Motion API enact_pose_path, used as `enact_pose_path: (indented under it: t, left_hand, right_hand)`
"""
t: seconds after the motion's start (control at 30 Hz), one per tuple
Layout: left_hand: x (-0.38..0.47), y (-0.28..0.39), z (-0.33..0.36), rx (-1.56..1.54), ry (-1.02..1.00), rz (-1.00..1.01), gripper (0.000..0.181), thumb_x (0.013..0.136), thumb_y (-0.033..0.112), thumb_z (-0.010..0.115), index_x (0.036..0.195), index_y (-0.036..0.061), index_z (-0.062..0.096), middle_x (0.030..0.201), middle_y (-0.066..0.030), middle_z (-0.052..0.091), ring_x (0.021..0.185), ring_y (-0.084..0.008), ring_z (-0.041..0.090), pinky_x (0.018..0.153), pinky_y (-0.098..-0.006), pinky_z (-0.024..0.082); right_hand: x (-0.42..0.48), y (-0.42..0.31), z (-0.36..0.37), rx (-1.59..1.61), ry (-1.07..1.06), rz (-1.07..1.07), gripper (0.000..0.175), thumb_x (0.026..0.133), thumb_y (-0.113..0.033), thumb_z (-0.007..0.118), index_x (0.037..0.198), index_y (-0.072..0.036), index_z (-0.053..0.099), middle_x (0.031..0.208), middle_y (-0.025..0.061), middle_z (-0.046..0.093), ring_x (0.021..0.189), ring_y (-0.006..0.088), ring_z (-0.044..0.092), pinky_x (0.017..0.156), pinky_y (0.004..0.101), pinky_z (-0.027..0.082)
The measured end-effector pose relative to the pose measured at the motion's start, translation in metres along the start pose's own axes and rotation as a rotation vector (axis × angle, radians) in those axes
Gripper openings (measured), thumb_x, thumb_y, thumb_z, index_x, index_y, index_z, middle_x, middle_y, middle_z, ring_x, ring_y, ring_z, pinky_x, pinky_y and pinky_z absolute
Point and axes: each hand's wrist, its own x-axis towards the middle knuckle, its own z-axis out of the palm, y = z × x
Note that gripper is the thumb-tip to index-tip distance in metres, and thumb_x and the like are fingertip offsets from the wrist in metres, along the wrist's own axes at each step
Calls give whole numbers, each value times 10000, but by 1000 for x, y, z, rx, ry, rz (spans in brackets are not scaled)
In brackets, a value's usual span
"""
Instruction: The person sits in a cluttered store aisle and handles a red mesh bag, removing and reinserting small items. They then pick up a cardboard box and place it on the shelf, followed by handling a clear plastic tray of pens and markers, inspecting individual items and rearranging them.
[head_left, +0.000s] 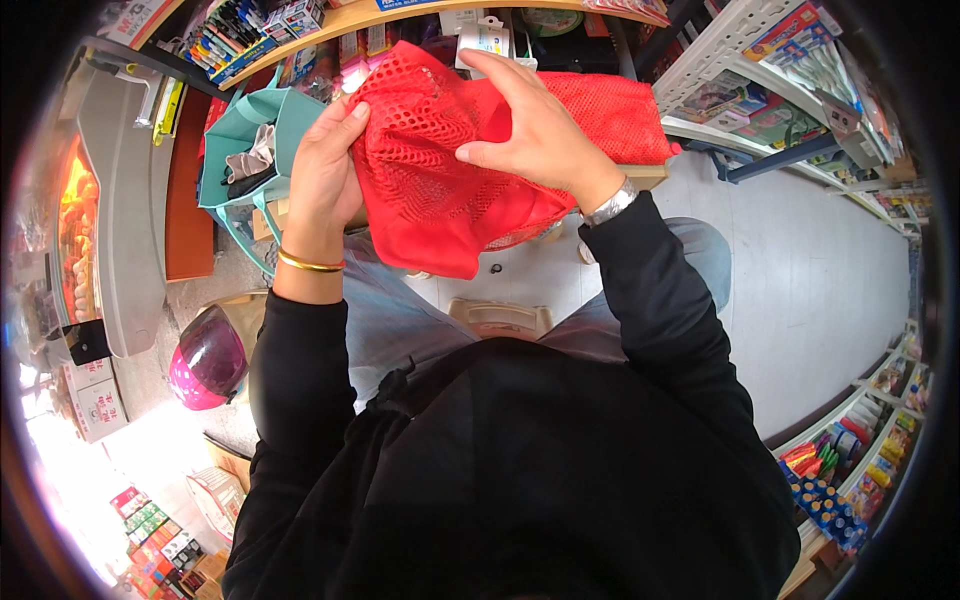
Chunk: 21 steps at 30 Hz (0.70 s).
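Note:
Red mesh fabric (442, 165) is spread between my hands above my lap, with a smooth red panel along its lower edge. My left hand (330, 154) pinches its left edge between thumb and fingers. Over the fabric's right part lies my right hand (536, 124), thumb and fingers spread apart, its palm towards the cloth. More red netting (607, 112) extends right, beyond my right hand, over a wooden edge. Just left of my left hand stands a teal bag (240, 124) with greyish cloth inside.
Ahead is a wooden shelf (337, 34) with pens and boxes. White perforated shelving (690, 75) stands on the right. A pink helmet (206, 364) rests at lower left, near cardboard boxes. Between my legs is a beige plastic stool (499, 319).

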Motion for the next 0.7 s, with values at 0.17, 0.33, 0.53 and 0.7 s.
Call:
enact_pose_path:
  t: [0.17,0.33,0.53,0.7]
  left_hand:
    - [7,24,17,62,-147,-30,280,1000,104,503,1242,-33,535,1187,-139,650,1040,-193,650,931,-322,515]
    - [28,50,25,231,-81,41,224,996,121,530,1155,-28,579,1101,-117,679,955,-168,671,877,-288,534]
    - [18,34,43,797,396,660,189,937,34,594,1112,-36,608,1040,-87,651,953,-123,600,835,-234,473]
    - [-60,-10,59,906,127,383,189,929,2,577,1113,-30,602,1046,-96,657,912,-135,641,827,-267,510]
  right_hand:
    - [32,-3,-19,369,-344,161,820,683,-282,847,1354,9,476,1227,136,609,1154,233,569,1000,324,427]
    - [59,-29,-48,505,-404,271,368,837,-279,745,1070,0,682,890,46,709,806,133,658,763,281,517]
    - [108,-63,-55,744,-9,161,169,962,-157,590,978,7,626,866,25,659,764,107,606,726,261,489]
    - [134,-83,-48,981,-31,-21,173,976,-143,564,971,21,621,879,68,686,751,144,645,724,282,521]
